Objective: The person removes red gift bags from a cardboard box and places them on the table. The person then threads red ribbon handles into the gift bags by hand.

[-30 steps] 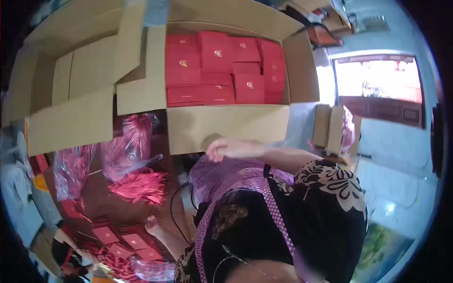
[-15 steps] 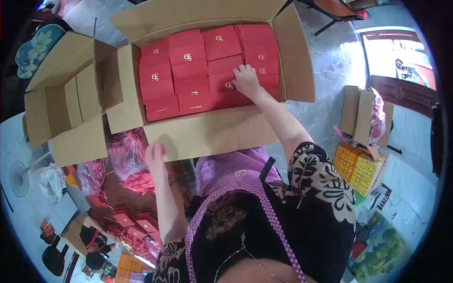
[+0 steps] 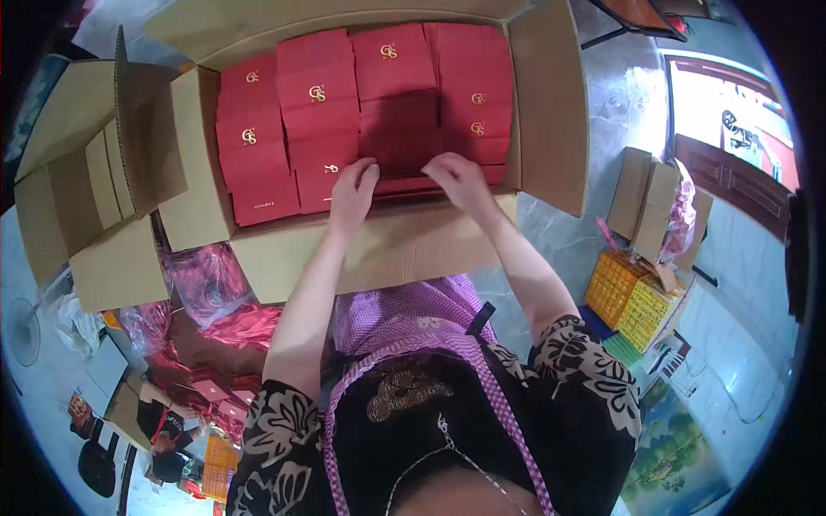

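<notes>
- Red packets (image 3: 317,90), many with gold lettering, lie in rows inside a large open cardboard box (image 3: 551,103), its near flap (image 3: 387,249) folded out toward the person.
- Left hand (image 3: 351,196) is at the front of the packets, fingers bent and thumb alongside; I cannot tell whether it grips one.
- Right hand (image 3: 465,182) is across from it at the box's near side, fingers curled, fingertips at the packets; its hold is likewise unclear.
- Between the two hands, the packets are darkly shaded.
- Purple checked apron (image 3: 413,310) covers the person's front, just below the flap.
- Left of the packed box stands a second cardboard box (image 3: 120,267), also open.
- Yellow crates (image 3: 632,297) are well apart, at right.
- At lower left, a co-worker (image 3: 163,421) is near more red items (image 3: 211,391).
</notes>
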A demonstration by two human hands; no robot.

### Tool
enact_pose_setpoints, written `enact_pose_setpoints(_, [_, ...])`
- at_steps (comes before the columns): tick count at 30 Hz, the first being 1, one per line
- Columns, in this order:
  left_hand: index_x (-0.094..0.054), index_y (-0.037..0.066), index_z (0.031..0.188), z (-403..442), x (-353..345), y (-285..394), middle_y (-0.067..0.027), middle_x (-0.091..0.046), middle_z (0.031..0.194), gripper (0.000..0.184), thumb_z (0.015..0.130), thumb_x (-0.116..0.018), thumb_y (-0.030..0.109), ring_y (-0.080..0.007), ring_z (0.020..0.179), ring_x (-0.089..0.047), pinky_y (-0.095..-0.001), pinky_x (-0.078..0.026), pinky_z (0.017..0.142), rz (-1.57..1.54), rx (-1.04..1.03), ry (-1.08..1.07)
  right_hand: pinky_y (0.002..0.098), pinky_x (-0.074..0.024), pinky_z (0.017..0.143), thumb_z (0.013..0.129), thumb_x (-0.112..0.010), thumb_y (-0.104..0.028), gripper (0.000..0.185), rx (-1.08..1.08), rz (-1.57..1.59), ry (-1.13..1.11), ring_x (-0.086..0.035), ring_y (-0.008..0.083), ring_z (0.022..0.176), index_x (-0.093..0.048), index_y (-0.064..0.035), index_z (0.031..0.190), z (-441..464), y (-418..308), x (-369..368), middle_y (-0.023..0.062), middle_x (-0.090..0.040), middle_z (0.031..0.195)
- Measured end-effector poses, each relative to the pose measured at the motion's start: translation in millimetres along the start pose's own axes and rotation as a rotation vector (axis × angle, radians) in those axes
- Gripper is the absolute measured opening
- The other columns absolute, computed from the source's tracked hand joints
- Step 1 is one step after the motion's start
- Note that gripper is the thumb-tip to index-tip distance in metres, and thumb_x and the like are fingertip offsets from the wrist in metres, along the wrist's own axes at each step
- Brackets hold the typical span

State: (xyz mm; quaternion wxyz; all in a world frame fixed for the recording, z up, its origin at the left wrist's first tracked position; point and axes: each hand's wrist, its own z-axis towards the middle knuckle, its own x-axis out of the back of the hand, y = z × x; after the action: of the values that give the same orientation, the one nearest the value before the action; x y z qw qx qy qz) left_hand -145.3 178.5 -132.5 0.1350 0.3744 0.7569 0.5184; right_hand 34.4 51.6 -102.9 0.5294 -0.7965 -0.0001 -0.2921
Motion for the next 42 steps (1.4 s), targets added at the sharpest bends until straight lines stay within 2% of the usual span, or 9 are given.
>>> enact_pose_setpoints(1, [-0.058,-0.002,0.117,-4.4,-0.6,-1.5,-0.0109,-0.064,0.11,0.031,0.094,-0.053,0.018,-0.0158,0.105,-0.056,-0.0272,-0.041,0.093,-0.034,0.016,-0.014,0.0289,-0.0478,0.077,0.084,-0.063,-0.012,0.014,-0.193,0.258,-0.049,-0.058,0.0257,0.096,-0.068,-0.0028,0.093,5.3,0.2,0.5,0.0112,-0.063,0.099])
enact_pose_setpoints(3, [-0.057,-0.003,0.119,-12.7,-3.7,0.4,-0.0106,-0.063,0.111,0.032,0.095,-0.053,0.018,-0.0158,0.106,-0.055,-0.0272,-0.04,0.094,-0.069,0.053,0.009,0.0323,-0.0468,0.084,0.083,-0.062,-0.01,0.02,-0.114,0.159,0.018,-0.056,0.028,0.1,-0.067,-0.0023,0.101,25.1,6.5,4.6,0.0127,-0.063,0.103])
enact_pose_setpoints(5, [-0.055,-0.003,0.12,-20.8,-7.6,3.3,-0.0104,-0.062,0.113,0.033,0.095,-0.052,0.018,-0.0158,0.107,-0.055,-0.0271,-0.04,0.095,-0.105,0.084,0.032,0.0376,-0.0452,0.086,0.081,-0.062,-0.011,0.024,0.24,-0.436,0.087,-0.055,0.0302,0.1,-0.065,-0.0029,0.103,50.4,17.1,5.8,0.0115,-0.063,0.102])
enact_pose_setpoints(11, [-0.045,-0.004,0.129,-22.3,-15.6,-10.4,-0.0118,-0.056,0.121,0.039,0.096,-0.051,0.016,-0.0162,0.113,-0.05,-0.0276,-0.038,0.098,-0.162,0.106,0.098,0.0412,-0.0424,0.087,0.078,-0.063,-0.014,0.025,0.202,-0.803,-0.163,-0.051,0.0299,0.098,-0.066,-0.0104,0.103,66.1,2.7,14.6,0.0085,-0.059,0.101])
enact_pose_setpoints(13, [-0.045,-0.003,0.128,-24.9,-14.6,-14.7,-0.0068,-0.055,0.104,0.045,0.091,-0.06,0.018,-0.0148,0.096,-0.052,-0.0276,-0.044,0.087,-0.246,0.072,0.122,0.0413,-0.042,0.087,0.078,-0.063,-0.013,0.025,0.219,-0.762,-0.126,-0.051,0.0297,0.098,-0.066,-0.0104,0.103,57.2,0.2,14.4,0.0083,-0.059,0.102])
enact_pose_setpoints(17, [-0.044,-0.001,0.131,-28.5,-12.7,-16.2,-0.0069,-0.051,0.104,0.047,0.09,-0.06,0.016,-0.0144,0.096,-0.05,-0.0275,-0.043,0.086,-0.135,0.047,0.136,0.0413,-0.0413,0.087,0.078,-0.063,-0.01,0.024,0.268,-0.616,-0.023,-0.05,0.0289,0.098,-0.066,-0.0089,0.101,40.4,5.0,13.3,0.0081,-0.058,0.106])
enact_pose_setpoints(26, [-0.031,0.004,0.142,-39.6,-2.1,-2.6,-0.0121,-0.04,0.139,0.055,0.094,-0.052,0.019,-0.0241,0.125,-0.04,-0.0365,-0.032,0.106,-0.115,-0.011,0.092,0.0379,-0.0448,0.082,0.078,-0.063,-0.009,0.016,0.175,-0.201,-0.084,-0.056,0.0296,0.09,-0.067,-0.0049,0.093,9.7,2.8,13.5,0.0106,-0.063,0.088])
enact_pose_setpoints(34, [-0.051,0.006,0.127,-47.5,2.8,-4.6,-0.0146,-0.037,0.142,0.038,0.095,-0.052,0.026,-0.0272,0.133,-0.033,-0.0384,-0.025,0.11,0.097,-0.222,0.044,0.032,-0.0465,0.078,0.078,-0.065,-0.008,0.014,0.0,-0.002,-0.128,-0.057,0.0227,0.09,-0.067,-0.0046,0.092,-12.8,1.6,12.7,0.0074,-0.063,0.092])
enact_pose_setpoints(42, [-0.046,0.006,0.131,-50.8,0.7,-14.9,-0.015,-0.035,0.142,0.043,0.093,-0.054,0.024,-0.0273,0.133,-0.032,-0.0377,-0.026,0.109,0.127,-0.238,0.065,0.0291,-0.0472,0.074,0.078,-0.065,-0.007,0.014,-0.044,0.071,-0.105,-0.058,0.0191,0.085,-0.067,-0.0031,0.091,-17.7,12.2,3.9,0.0072,-0.063,0.087])
